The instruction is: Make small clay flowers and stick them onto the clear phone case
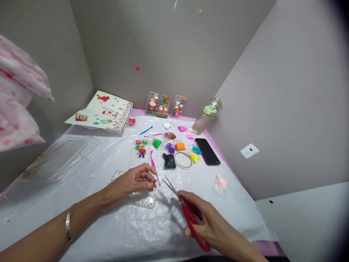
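My left hand (140,179) is closed in a pinch on a small reddish clay piece (154,183) with a bit of yellow on it. In my right hand (211,218) are scissors with red handles (188,215), their blades slightly apart and pointing toward the left fingertips without touching the piece. Under my left hand lies a clear phone case (148,200), partly hidden. Just beyond it is another clear case carrying a clay figure (141,151) and clay flowers (138,142). A pink modelling tool (153,163) lies beside the left fingers.
Clay packets, including black (169,161), purple (171,147) and orange (180,146), lie around a bangle (183,160). A phone (207,151) and bottle (203,120) stand right. Decorated cases (179,105) lean on the wall. Left are a notebook (106,112) and clear plastic packaging (57,160).
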A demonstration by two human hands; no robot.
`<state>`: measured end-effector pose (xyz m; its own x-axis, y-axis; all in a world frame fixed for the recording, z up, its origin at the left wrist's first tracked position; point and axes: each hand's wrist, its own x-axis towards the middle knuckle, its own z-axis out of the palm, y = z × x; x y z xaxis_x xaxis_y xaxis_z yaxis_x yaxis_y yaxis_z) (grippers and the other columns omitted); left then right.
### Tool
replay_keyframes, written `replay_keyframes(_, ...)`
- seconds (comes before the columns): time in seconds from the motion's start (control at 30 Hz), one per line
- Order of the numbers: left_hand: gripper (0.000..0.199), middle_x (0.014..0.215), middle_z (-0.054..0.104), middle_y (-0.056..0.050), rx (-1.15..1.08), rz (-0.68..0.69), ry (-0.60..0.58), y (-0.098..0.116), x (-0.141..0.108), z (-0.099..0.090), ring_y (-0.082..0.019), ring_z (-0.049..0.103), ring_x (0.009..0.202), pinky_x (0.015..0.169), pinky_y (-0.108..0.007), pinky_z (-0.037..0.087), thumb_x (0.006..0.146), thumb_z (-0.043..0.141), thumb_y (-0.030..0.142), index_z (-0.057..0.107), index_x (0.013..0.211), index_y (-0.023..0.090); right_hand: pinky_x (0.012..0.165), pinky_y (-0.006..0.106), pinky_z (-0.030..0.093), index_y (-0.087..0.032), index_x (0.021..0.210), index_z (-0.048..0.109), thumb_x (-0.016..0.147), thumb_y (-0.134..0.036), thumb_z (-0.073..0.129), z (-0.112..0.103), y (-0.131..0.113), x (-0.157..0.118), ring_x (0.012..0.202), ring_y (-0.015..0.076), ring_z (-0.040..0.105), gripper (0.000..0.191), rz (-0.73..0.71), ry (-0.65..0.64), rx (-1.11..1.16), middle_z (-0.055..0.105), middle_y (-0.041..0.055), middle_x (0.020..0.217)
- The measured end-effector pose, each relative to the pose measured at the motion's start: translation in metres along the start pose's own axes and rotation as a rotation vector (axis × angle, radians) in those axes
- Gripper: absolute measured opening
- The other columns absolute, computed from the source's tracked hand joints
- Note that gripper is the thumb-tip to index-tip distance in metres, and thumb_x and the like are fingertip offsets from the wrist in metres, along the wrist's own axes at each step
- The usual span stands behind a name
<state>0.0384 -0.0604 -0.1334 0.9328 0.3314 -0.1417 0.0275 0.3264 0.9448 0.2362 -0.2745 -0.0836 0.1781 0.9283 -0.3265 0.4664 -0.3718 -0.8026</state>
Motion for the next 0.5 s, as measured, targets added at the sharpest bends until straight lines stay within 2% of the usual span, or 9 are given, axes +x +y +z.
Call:
replay_keyframes(0.1,0.030,0.093,0.063,-0.001,-0.005,-0.010,-0.013,-0.002,0.000,0.000,-0.016,0.065,0.088,0.085,-0.033,0.047,0.084,0.076,0.027,0.061,0.109,0.021,0.095,0.036,0.048,-0.029,0.130,0.064,0.075,-0.036,0.081,0.005,-0.008,0.003,0.104,0.0246,0.061,0.058,-0.021,0.005,-0.026,0.067,0.0057,0.121)
replay_keyframes(0.2,0.031,0.093,0.063,0.000,-0.026,-0.003,-0.030,-0.006,0.001,-0.002,-0.016,0.067,0.087,0.083,-0.032,0.047,0.083,0.077,0.027,0.061,0.110,0.022,0.086,0.032,0.051,-0.025,0.125,0.067,0.078,-0.035,0.076,0.009,-0.012,0.006,0.094,0.0228,0.062,0.050,-0.027,-0.013,-0.032,0.070,0.0050,0.111)
replay_keyframes(0.37,0.030,0.092,0.063,0.001,-0.027,0.008,-0.077,-0.010,0.004,-0.004,-0.016,0.067,0.086,0.083,-0.033,0.048,0.083,0.078,0.026,0.061,0.108,0.022,0.070,0.026,0.048,-0.022,0.118,0.069,0.079,-0.037,0.074,0.010,-0.007,0.008,0.078,0.0174,0.056,0.042,-0.011,-0.051,-0.029,0.069,0.0015,0.093)
replay_keyframes(0.5,0.032,0.090,0.064,0.000,-0.010,0.014,-0.095,-0.011,0.004,-0.004,-0.016,0.066,0.085,0.083,-0.033,0.048,0.082,0.078,0.027,0.061,0.108,0.021,0.066,0.024,0.046,-0.021,0.115,0.070,0.081,-0.036,0.072,0.010,-0.005,0.007,0.074,0.0151,0.053,0.037,0.007,-0.045,-0.022,0.066,0.0002,0.088)
